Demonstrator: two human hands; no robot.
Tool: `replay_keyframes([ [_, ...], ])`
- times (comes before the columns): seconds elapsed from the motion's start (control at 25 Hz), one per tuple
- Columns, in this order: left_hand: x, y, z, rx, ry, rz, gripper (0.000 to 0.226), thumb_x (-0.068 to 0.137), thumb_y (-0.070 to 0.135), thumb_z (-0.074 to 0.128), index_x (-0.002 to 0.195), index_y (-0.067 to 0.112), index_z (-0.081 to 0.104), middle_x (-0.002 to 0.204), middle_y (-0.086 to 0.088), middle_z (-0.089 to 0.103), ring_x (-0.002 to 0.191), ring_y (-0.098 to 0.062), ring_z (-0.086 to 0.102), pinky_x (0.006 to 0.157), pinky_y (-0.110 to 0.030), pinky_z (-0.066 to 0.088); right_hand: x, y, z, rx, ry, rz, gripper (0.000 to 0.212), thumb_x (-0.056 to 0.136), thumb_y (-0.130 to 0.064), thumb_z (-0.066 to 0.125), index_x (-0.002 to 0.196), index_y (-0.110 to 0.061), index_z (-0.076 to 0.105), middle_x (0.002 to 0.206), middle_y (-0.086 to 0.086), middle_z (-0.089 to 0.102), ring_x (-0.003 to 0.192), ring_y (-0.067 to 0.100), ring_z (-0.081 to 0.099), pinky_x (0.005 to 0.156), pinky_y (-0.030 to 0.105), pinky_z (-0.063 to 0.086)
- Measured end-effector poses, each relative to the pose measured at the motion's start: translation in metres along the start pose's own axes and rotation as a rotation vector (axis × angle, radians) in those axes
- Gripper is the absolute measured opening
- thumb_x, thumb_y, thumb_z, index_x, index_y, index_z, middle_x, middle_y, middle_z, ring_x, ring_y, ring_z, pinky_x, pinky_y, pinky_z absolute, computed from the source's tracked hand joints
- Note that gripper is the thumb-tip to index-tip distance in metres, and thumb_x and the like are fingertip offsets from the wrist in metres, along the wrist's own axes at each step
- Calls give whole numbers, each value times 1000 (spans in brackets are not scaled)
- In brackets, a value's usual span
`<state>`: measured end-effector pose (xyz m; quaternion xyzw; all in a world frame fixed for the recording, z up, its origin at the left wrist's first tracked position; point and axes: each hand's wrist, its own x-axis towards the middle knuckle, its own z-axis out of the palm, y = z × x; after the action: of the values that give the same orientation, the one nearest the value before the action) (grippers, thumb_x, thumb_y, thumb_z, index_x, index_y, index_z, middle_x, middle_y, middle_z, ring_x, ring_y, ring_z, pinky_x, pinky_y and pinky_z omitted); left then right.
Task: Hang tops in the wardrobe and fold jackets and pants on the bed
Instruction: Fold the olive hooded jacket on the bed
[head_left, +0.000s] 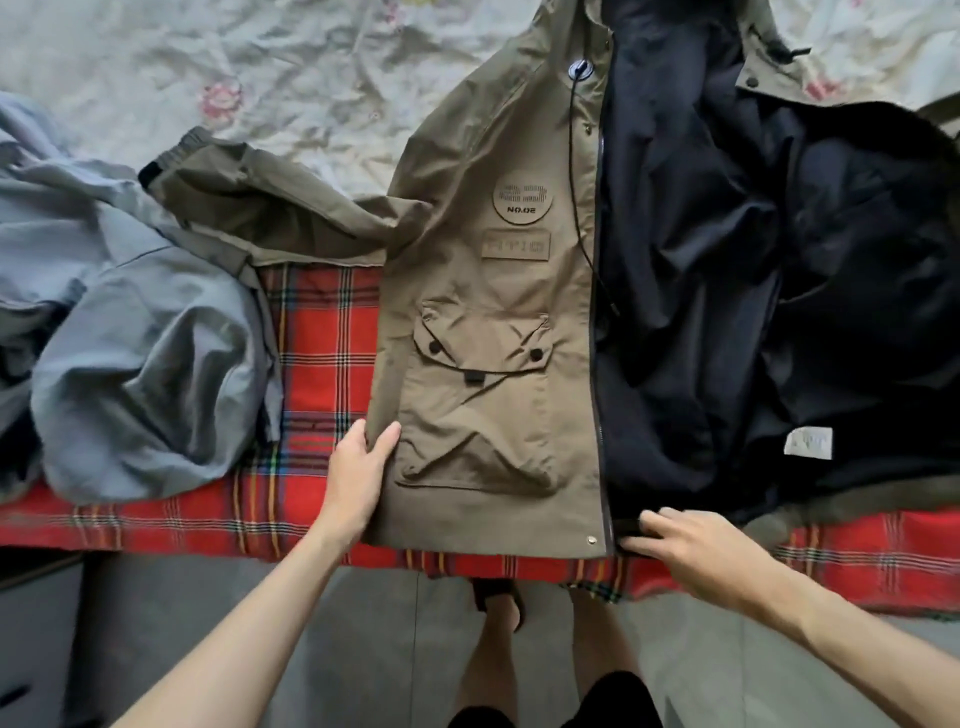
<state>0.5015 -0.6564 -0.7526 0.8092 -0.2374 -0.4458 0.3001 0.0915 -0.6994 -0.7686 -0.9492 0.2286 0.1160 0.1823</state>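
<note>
Olive-brown hooded jacket (483, 322) of thin woven fabric lies face-up on the bed, hem toward the person, resting on a red tartan blanket (317, 332) that covers the near edge of a pale floral bedsheet (234, 73). Its one front panel is laid flat and closed, showing a round patch and a flapped cargo pocket (480, 364); the other panel is thrown open, exposing the dark navy lining (727, 260) and a white care label (808, 442). One sleeve (249, 208) extends sideways, crumpled, toward a heap of grey-blue garments (130, 312). This spread-out layout appears intended to flatten the jacket before folding. The left hand (358, 467) rests at the side seam of the closed panel, fingers together beneath or along the edge and thumb on top, lightly pinching the fabric, forearm reaching straight forward. The right hand (691, 545) sits at the hem beside the zipper, palm down, fingers curled onto the dark lining edge; whether it actually grips the fabric cannot be determined.
</note>
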Motion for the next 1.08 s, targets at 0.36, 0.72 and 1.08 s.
replay_keyframes([
  [0.36,7,-54,1,-257,-108,-265,29,99,36,56,105,13,73,108,-7,74,106,-22,67,91,-39,52,120,-37,-13,1321,255,1050,19,87,-26,72,104,-20,67,103,-6,72,92,8,67,85,31,56],
  [0.72,-18,-60,6,338,-30,-70,24,94,42,62,105,22,68,101,10,69,96,-14,60,88,-37,48,33,-45,22,784,90,881,17,85,-24,74,97,-24,61,78,-7,63,72,13,61,72,39,51],
  [1.08,-36,-57,-17,-331,-525,-455,25,100,20,52,122,13,61,118,-9,70,93,-15,70,66,-27,59,-4,-30,36,-30,153,250,16,73,-8,45,79,-13,59,74,3,50,67,26,52,52,37,42],
])
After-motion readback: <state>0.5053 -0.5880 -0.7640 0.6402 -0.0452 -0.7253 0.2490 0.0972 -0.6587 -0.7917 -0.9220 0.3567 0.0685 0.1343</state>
